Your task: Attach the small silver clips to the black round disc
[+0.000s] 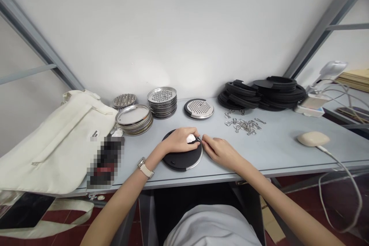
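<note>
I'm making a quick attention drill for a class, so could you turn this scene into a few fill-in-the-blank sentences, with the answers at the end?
The main colour of the round piece under the left hand is ____.
A watch is worn on the ____ wrist.
The loose metal clips lie to the ____ of the perforated disc.
The pale mouse-shaped object has a ____ attached to it.

Missing words: black; left; right; cable.
</note>
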Motion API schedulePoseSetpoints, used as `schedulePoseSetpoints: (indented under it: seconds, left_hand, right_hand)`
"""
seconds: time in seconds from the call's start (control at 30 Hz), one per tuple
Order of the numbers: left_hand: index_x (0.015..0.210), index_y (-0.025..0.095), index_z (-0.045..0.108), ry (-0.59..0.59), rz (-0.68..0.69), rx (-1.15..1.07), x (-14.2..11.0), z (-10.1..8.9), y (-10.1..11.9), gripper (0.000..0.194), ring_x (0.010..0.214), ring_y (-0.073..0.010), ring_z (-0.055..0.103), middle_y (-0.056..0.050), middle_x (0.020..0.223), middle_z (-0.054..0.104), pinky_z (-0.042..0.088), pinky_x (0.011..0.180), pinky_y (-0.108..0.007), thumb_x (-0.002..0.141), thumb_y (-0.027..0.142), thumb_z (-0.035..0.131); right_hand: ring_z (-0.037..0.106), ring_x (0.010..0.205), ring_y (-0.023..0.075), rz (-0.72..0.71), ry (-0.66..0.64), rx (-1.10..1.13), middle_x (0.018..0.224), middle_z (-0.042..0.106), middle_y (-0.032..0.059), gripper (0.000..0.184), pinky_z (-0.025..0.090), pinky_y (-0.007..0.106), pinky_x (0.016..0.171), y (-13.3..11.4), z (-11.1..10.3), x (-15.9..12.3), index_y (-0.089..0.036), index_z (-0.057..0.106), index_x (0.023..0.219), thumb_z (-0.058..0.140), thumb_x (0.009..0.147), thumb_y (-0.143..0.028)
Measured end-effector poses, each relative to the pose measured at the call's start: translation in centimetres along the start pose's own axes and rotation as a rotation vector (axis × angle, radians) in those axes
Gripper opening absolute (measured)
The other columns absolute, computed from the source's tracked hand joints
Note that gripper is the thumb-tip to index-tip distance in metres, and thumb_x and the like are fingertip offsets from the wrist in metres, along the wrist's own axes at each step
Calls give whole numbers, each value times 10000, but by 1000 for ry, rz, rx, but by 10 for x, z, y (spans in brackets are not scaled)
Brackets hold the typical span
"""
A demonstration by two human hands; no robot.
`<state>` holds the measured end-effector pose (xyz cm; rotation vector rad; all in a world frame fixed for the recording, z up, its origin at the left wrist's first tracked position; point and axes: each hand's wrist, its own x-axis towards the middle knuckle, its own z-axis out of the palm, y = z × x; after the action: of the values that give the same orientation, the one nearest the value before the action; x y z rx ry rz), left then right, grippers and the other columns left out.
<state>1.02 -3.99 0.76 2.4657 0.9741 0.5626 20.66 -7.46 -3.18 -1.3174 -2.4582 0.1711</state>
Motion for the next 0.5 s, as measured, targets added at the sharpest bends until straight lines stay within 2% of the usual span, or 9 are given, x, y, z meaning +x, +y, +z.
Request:
schedulePoseSetpoints:
  seconds: [0.5]
  left_hand:
    - [886, 189, 572, -4, -11, -19, 1, 1, 0, 153, 775, -147, 590, -6, 865, 648, 459, 731, -255, 758, 273, 579]
  right_hand:
    - [527, 529, 145, 1, 0, -12, 612, 584, -1, 228, 261, 247, 540, 0, 0, -1, -200, 460, 914, 256, 955, -293]
